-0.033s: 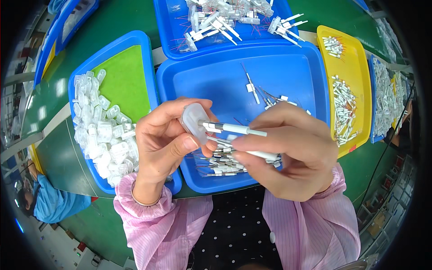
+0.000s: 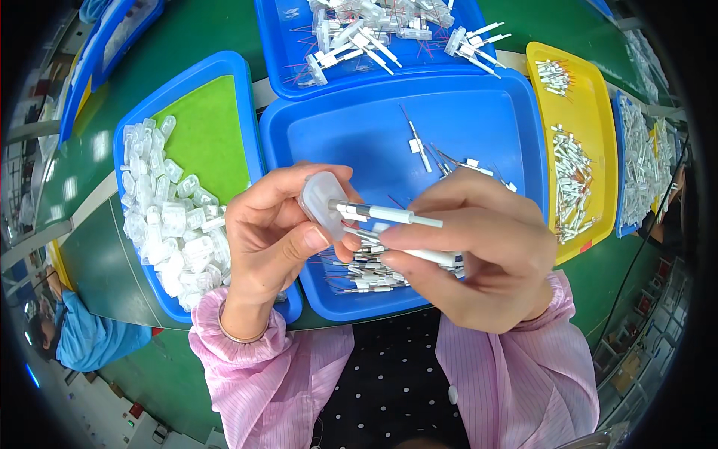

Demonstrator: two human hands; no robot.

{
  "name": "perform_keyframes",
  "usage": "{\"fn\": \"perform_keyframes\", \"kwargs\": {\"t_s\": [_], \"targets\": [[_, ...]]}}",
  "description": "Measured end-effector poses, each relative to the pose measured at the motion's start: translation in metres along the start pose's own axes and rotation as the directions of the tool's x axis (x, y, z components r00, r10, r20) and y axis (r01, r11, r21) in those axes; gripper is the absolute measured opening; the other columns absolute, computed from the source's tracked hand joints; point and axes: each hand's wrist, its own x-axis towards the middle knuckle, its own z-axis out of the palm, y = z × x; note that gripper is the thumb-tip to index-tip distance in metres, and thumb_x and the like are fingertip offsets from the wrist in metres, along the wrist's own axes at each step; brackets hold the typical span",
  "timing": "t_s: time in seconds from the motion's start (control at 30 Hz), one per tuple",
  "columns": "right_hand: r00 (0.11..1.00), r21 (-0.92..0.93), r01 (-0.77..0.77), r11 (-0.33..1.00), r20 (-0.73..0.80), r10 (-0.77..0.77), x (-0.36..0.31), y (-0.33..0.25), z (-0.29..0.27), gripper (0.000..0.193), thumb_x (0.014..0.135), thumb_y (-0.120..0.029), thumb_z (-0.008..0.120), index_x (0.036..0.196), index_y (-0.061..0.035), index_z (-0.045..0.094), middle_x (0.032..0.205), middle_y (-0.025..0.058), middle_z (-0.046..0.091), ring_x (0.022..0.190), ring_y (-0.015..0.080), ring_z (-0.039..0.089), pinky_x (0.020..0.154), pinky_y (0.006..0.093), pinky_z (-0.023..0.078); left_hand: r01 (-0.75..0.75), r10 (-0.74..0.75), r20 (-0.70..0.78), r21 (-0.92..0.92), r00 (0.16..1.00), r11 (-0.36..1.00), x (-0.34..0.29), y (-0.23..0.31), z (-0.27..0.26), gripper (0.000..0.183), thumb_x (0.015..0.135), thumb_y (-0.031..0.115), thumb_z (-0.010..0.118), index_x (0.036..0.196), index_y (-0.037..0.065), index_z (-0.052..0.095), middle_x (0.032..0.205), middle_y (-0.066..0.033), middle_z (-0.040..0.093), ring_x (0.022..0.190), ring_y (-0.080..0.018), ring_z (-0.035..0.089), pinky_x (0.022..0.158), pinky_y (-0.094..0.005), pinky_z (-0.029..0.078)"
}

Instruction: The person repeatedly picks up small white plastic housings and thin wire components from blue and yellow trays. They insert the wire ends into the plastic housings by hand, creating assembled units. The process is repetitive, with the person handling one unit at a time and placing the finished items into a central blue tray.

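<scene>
My left hand (image 2: 273, 232) grips a translucent white plastic housing (image 2: 326, 202) between thumb and fingers, held above the middle blue tray (image 2: 321, 112). One white rod-shaped part (image 2: 389, 215) with a dark metallic band sticks out of the housing toward the right. Just below it, my right hand (image 2: 479, 251) pinches a second white rod part (image 2: 430, 257), whose thin metal end points at the housing's face. Whether that end is inside the housing I cannot tell. Under my hands, many similar rod parts (image 2: 366, 278) lie heaped in the tray.
On the left, a blue tray (image 2: 243, 112) with a green lining holds piled clear housings (image 2: 176, 221). Beyond the middle tray, another blue tray (image 2: 277, 45) carries assembled pieces with red wires. A yellow tray (image 2: 583, 112) of small white parts stands right. A person in blue (image 2: 97, 333) is at far left.
My right hand has shifted slightly left, bringing the pinched rod part a little closer to the housing. My left hand and the housing look unmoved.
</scene>
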Motion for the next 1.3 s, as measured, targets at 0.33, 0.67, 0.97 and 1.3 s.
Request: {"fn": "perform_keyframes", "kwargs": {"t_s": [0.33, 0.67, 0.97, 1.3], "targets": [[0.978, 0.337, -0.141, 0.931, -0.102, 0.185, -0.003, 0.025, 0.022, 0.015, 0.073, 0.007, 0.062, 0.088, 0.0037, 0.061, 0.079, 0.0116, 0.060, 0.065, 0.0139, 0.055, 0.054, 0.0229, 0.042, 0.060, -0.060, -0.004, -0.002, 0.998, 0.998, 0.001, -0.005, 0.000, 0.034, 0.078, -0.002, 0.060, 0.108, -0.010, 0.048, 0.087, -0.0182, 0.060, 0.074, -0.0209, 0.062, 0.062, -0.0280, 0.053], [0.991, 0.050, -0.007, 0.999, -0.136, 0.014, -0.006, 0.034, 0.029, 0.016, 0.072, 0.009, 0.059, 0.086, 0.0010, 0.061, 0.076, 0.0130, 0.059, 0.065, 0.0153, 0.060, 0.053, 0.0244, 0.046, 0.067, -0.066, -0.036, 0.051, 0.997, 0.996, -0.002, -0.011, -0.003, 0.029, 0.080, 0.002, 0.061, 0.105, -0.008, 0.048, 0.084, -0.0164, 0.061, 0.071, -0.0193, 0.062, 0.061, -0.0273, 0.052], [0.938, -0.143, 0.298, 0.944, -0.138, -0.317, -0.006, 0.050, 0.030, 0.017, 0.068, 0.003, 0.067, 0.083, 0.0034, 0.059, 0.075, 0.0146, 0.058, 0.059, 0.0219, 0.056, 0.052, 0.0285, 0.045, 0.059, -0.059, -0.018, -0.018, 0.998, 0.998, 0.000, -0.011, -0.002, 0.029, 0.079, 0.000, 0.060, 0.105, -0.009, 0.048, 0.085, -0.0169, 0.061, 0.074, -0.0200, 0.063, 0.065, -0.0293, 0.054], [0.992, 0.073, -0.078, 0.994, -0.097, 0.085, -0.003, 0.021, 0.019, 0.017, 0.069, 0.002, 0.069, 0.085, -0.0006, 0.063, 0.071, 0.0079, 0.062, 0.055, 0.0083, 0.051, 0.045, 0.0203, 0.034, -0.146, 0.144, 0.021, 0.185, 0.989, 0.972, 0.000, -0.004, 0.002, 0.031, 0.074, -0.010, 0.060, 0.104, -0.009, 0.050, 0.096, -0.0154, 0.056, 0.082, -0.0208, 0.062, 0.072, -0.0298, 0.052]]}}
